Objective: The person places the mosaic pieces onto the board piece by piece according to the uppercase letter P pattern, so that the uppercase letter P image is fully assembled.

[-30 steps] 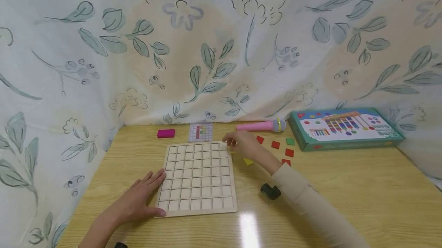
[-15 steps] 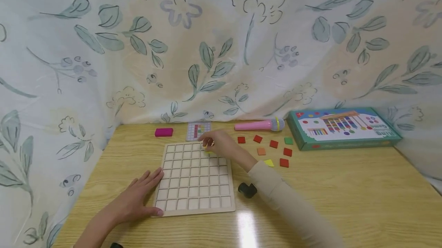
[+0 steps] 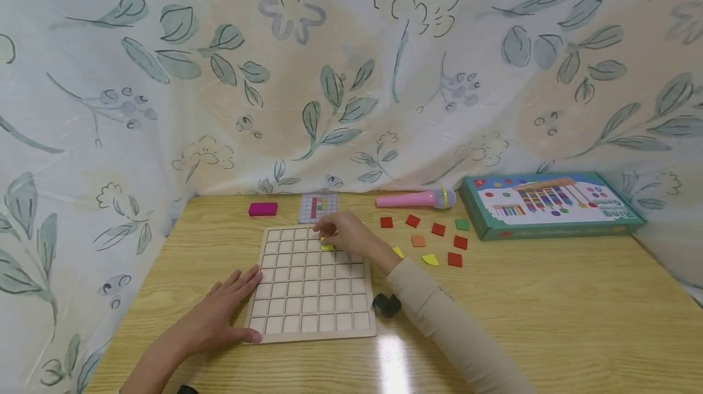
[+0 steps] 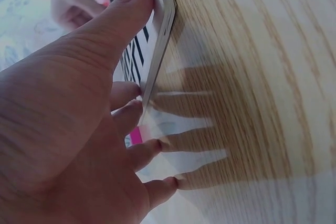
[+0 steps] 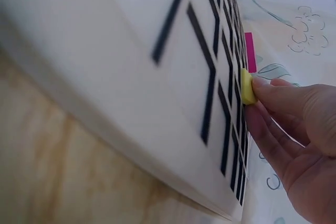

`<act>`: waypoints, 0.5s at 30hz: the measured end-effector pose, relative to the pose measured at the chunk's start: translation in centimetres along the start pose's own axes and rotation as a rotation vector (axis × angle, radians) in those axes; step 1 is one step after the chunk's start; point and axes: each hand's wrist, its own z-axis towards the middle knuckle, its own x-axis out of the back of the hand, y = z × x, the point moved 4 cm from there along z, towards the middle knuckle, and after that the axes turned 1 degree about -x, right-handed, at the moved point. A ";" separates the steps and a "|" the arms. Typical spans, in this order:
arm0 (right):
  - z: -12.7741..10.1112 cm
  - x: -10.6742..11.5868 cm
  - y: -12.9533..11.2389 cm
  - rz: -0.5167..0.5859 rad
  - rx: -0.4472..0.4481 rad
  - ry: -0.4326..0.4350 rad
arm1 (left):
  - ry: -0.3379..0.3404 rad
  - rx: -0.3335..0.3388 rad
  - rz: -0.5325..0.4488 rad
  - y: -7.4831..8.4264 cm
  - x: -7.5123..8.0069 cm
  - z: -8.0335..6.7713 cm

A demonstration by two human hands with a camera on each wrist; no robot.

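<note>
A wooden board with a grid of square recesses [image 3: 293,290] lies on the table. My right hand [image 3: 347,234] is over its upper part, pinching a small yellow tile [image 3: 327,246] between thumb and fingers. The right wrist view has the yellow tile [image 5: 247,87] right at the grid's surface, the thumb on its near side. My left hand [image 3: 219,315] rests spread at the board's left edge. In the left wrist view its thumb lies along the board's rim [image 4: 157,56] while the other fingertips reach down by the table. Behind the board lies a printed card with a coloured grid pattern [image 3: 334,200].
Several red tiles [image 3: 438,229], an orange tile [image 3: 418,241], a green tile [image 3: 462,224] and yellow rounded pieces [image 3: 431,259] lie right of the board. A pink microphone [image 3: 406,200], a magenta block [image 3: 263,209] and a toy box [image 3: 551,205] stand along the back.
My right hand has moved left from the loose pieces beside the board to over its upper part, carrying the yellow tile, then lowered it to the grid. My left hand has stayed at the edge.
</note>
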 end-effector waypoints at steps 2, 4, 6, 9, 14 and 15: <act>0.0 -0.1 0.1 -0.006 -0.008 0.000 | 0.001 0.000 -0.002 0.0 0.0 0.0; 0.0 -0.3 0.2 -0.003 -0.013 -0.002 | 0.000 0.000 -0.002 0.0 0.0 0.0; 0.1 -0.4 0.3 0.001 -0.012 -0.003 | -0.001 0.000 0.006 -0.1 -0.1 0.0; 0.1 -0.5 0.4 0.010 -0.015 -0.009 | -0.002 -0.003 0.012 -0.1 -0.1 0.0; -0.1 0.1 0.2 0.026 -0.011 -0.023 | 0.006 -0.003 -0.003 -0.1 -0.1 0.0; -0.2 0.4 0.1 0.021 -0.004 -0.026 | 0.009 -0.001 -0.008 0.0 -0.1 0.0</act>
